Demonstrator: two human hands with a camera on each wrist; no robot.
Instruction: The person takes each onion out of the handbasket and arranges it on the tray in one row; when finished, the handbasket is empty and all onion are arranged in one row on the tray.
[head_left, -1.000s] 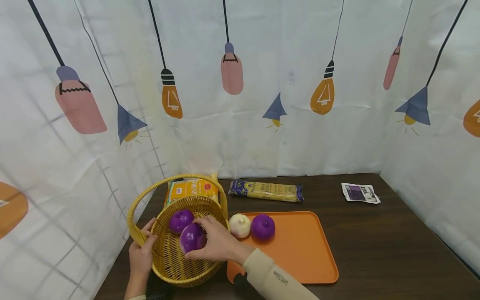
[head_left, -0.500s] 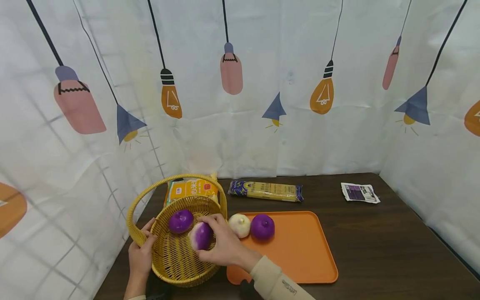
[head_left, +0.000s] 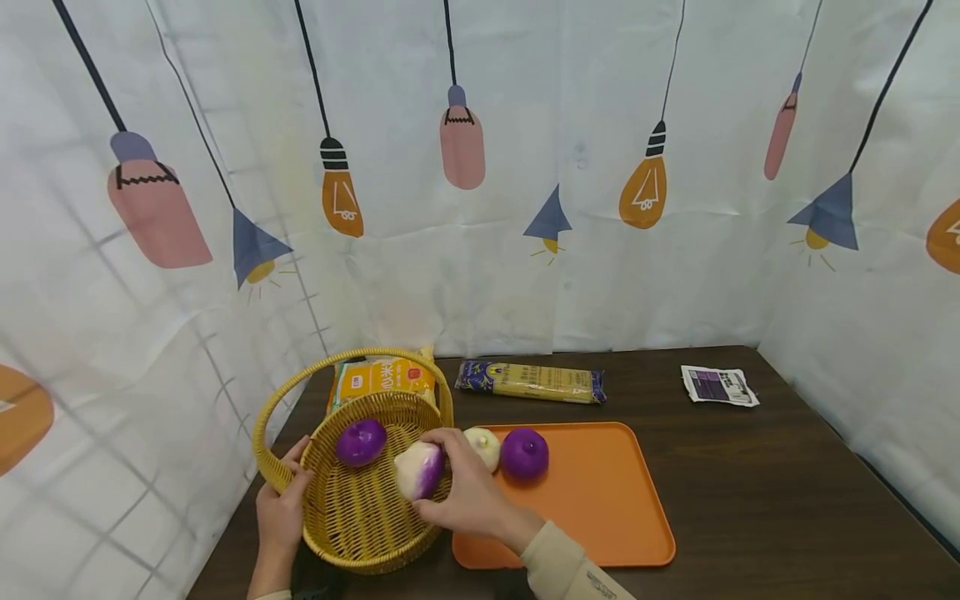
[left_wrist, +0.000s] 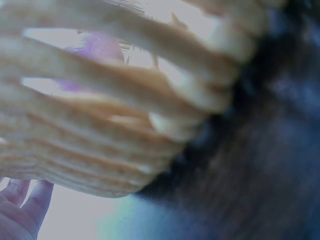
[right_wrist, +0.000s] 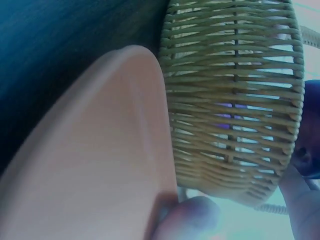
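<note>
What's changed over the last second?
The right hand, holding a purple-and-white vegetable, moved right over the basket toward the orange tray, turning the vegetable so its white end shows. Nothing was let go. The left hand still grips the basket; the purple vegetable inside, and the white one and purple one at the tray, stayed put.

In the head view, the basket (head_left: 360, 517) hides the bag's (head_left: 382, 379) lower part, and the right hand (head_left: 468, 492) covers part of the held onion (head_left: 418, 469) and of the white onion (head_left: 487, 446). The packet's (head_left: 720, 387) fine print is too small to read; the bottom edge cuts off the right sleeve (head_left: 577, 575). In the left wrist view, the weave blurs over an indistinct purple patch (left_wrist: 97, 47), and the left hand (left_wrist: 22, 212) is cropped at the corner. In the right wrist view, the right edge cuts the held onion, and the tray (right_wrist: 95, 165) runs out of view.
</note>
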